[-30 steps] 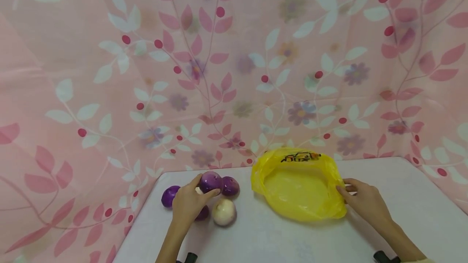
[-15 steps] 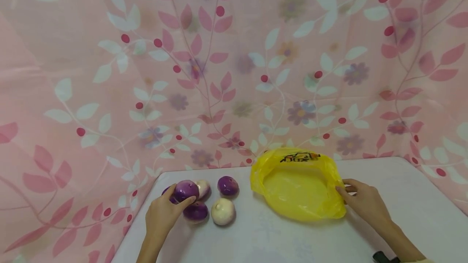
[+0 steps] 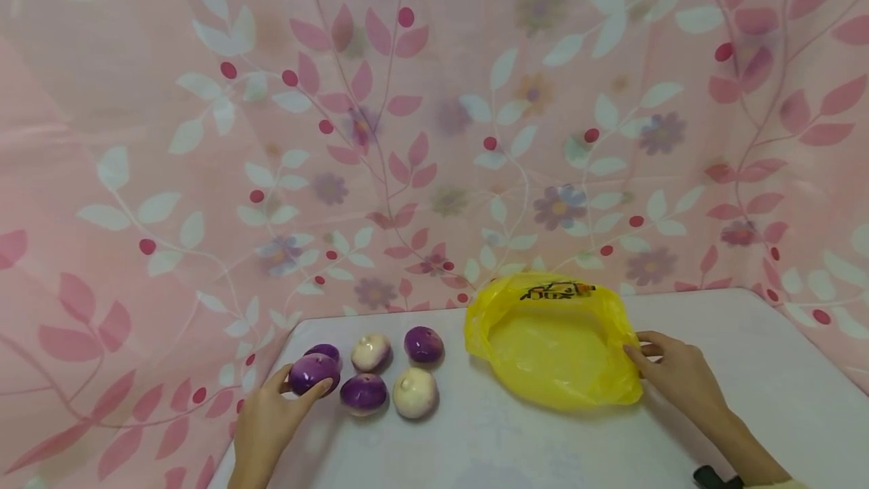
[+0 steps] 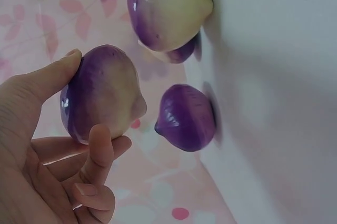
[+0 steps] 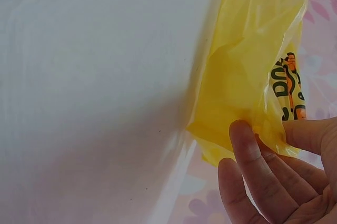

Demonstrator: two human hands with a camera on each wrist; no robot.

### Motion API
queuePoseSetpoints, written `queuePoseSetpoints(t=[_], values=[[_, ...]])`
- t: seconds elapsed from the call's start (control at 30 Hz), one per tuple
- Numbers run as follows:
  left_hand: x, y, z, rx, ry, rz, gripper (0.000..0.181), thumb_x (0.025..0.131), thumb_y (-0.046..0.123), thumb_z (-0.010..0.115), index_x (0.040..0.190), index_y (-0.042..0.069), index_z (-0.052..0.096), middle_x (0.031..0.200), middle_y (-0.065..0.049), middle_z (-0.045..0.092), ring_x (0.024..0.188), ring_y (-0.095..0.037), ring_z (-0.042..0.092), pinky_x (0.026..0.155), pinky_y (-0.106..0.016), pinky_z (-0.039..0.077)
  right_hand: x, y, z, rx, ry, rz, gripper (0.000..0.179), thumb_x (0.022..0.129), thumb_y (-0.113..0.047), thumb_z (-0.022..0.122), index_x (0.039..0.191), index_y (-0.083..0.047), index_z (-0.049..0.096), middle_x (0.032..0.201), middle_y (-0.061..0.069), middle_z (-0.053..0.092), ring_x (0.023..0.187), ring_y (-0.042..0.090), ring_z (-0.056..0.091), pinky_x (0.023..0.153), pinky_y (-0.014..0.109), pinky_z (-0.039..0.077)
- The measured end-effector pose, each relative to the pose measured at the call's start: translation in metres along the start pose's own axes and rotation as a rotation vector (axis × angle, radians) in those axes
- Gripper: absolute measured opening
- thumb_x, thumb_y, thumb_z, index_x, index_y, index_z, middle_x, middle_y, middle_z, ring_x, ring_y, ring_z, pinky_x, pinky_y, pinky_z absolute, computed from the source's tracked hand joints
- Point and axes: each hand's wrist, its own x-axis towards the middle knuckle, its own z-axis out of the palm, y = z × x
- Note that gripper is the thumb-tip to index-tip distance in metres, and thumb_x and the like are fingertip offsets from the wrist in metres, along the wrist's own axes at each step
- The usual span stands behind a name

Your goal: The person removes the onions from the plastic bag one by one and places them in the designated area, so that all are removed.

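At the left of the head view, my left hand [image 3: 268, 410] grips a glossy purple onion [image 3: 314, 374] between thumb and fingers. The left wrist view shows its pale side and pointed tip, raised off the table. Right behind it lies a dark purple onion [image 3: 326, 352], with a nub at its end. My right hand [image 3: 679, 372] pinches the right rim of a yellow plastic bag [image 3: 557, 395] between thumb and fingers. The bag's mouth gapes toward me, with dark printing on its upper part. Several of the right fingers lie along the outside of the bag in the right wrist view.
To the right of the left hand sit a whitish onion [image 3: 370, 352], a purple onion [image 3: 363, 394], a second whitish onion [image 3: 416, 393] and another purple onion [image 3: 424, 345]. All rest on the white-covered table [image 3: 516, 451], with a pink floral curtain [image 3: 434, 134] behind it.
My left hand has carried the held onion left and toward me, from above the middle onions to the left end of the group. The right hand and bag have stayed put.
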Motion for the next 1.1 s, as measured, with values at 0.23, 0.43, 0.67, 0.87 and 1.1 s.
queuePoseSetpoints(t=[0.23, 0.43, 0.67, 0.87, 1.1], values=[[-0.004, -0.008, -0.003, 0.063, -0.054, -0.029, 0.091, 0.073, 0.074, 0.069, 0.124, -0.002, 0.064, 0.101, -0.021, 0.071, 0.092, -0.046, 0.065, 0.073, -0.057, 0.051, -0.001, 0.000, -0.002, -0.005, 0.010, -0.014, 0.052, 0.094, -0.036, 0.067, 0.121, 0.007, 0.061, 0.098, 0.022, 0.071, 0.081, 0.034, 0.069, 0.068, 0.047, 0.057], [-0.007, -0.015, -0.004, 0.098, -0.125, -0.081, 0.096, 0.071, 0.077, 0.067, 0.123, -0.004, 0.063, 0.103, -0.022, 0.070, 0.093, -0.046, 0.064, 0.076, -0.059, 0.047, -0.002, 0.000, -0.001, -0.004, 0.012, -0.022, 0.053, 0.094, -0.038, 0.066, 0.121, 0.008, 0.061, 0.097, 0.022, 0.071, 0.079, 0.033, 0.070, 0.068, 0.047, 0.057], [-0.008, -0.023, 0.002, 0.140, -0.135, -0.084, 0.098, 0.070, 0.079, 0.066, 0.120, -0.005, 0.065, 0.103, -0.025, 0.069, 0.088, -0.045, 0.065, 0.074, -0.058, 0.049, -0.001, 0.000, 0.000, -0.001, 0.013, -0.023, 0.052, 0.094, -0.036, 0.067, 0.120, 0.008, 0.061, 0.098, 0.022, 0.071, 0.081, 0.033, 0.070, 0.067, 0.045, 0.057], [-0.010, -0.027, 0.009, 0.125, -0.206, -0.093, 0.096, 0.073, 0.079, 0.062, 0.120, -0.004, 0.064, 0.095, -0.019, 0.071, 0.085, -0.039, 0.066, 0.071, -0.054, 0.051, -0.002, -0.001, -0.001, 0.002, 0.001, -0.011, 0.053, 0.094, -0.037, 0.067, 0.121, 0.009, 0.061, 0.099, 0.023, 0.070, 0.081, 0.034, 0.069, 0.067, 0.045, 0.057], [-0.011, -0.032, 0.017, 0.091, -0.284, -0.112, 0.097, 0.077, 0.075, 0.064, 0.124, -0.010, 0.058, 0.082, -0.006, 0.069, 0.068, -0.020, 0.063, 0.065, -0.047, 0.052, -0.003, -0.001, -0.003, 0.005, 0.007, -0.018, 0.053, 0.095, -0.038, 0.066, 0.121, 0.008, 0.061, 0.098, 0.022, 0.071, 0.081, 0.034, 0.070, 0.067, 0.045, 0.057]])
